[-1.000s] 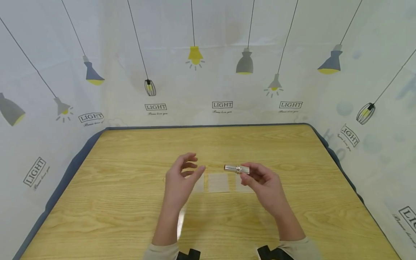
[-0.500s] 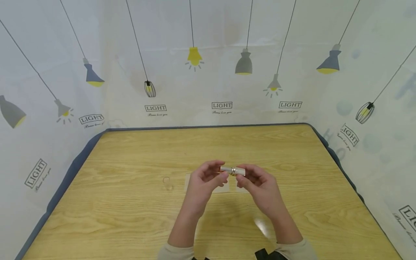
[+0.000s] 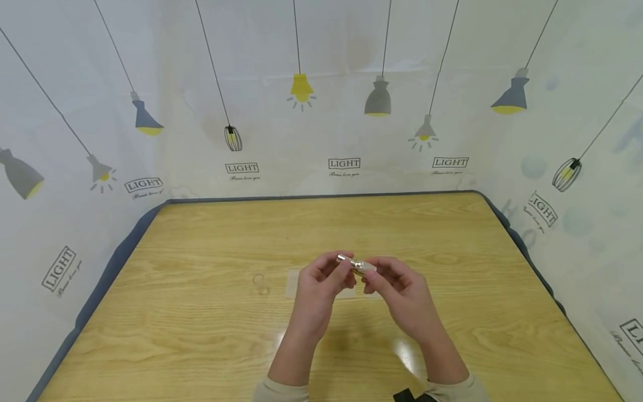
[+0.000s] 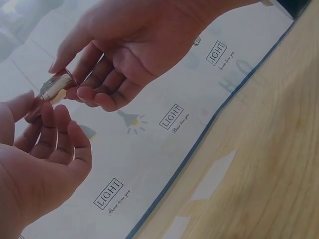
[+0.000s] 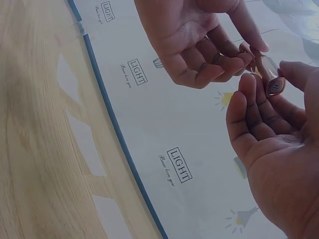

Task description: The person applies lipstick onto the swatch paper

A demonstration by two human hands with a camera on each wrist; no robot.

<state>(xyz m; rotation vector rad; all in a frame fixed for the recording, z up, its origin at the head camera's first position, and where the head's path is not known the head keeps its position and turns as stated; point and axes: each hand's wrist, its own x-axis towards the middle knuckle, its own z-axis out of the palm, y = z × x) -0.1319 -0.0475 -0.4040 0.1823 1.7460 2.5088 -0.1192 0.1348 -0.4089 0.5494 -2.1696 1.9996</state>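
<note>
Both hands meet over the middle of the table, holding a shiny silver-and-gold lipstick tube [image 3: 364,266]. My left hand [image 3: 316,290] pinches its left end between thumb and fingers. The other end, which bears a small round mark in the right wrist view, is gripped by my right hand [image 3: 409,287]. The tube [image 5: 269,69] lies tilted between the fingertips, its narrower middle showing. In the left wrist view the lipstick tube [image 4: 56,87] is partly covered by the fingers. I cannot tell whether its two parts are joined or apart.
White square patches [image 3: 293,283] lie in a row on the wooden table [image 3: 201,335], partly behind the hands. A small clear, ring-like thing [image 3: 260,283] rests to their left. A pale curtain [image 3: 281,134] printed with lamps surrounds the table's back and sides.
My left hand has moved right from an empty, open pose and taken hold of the lipstick tube's left end. The tube has tilted and shifted slightly left. The clear thing is uncovered.
</note>
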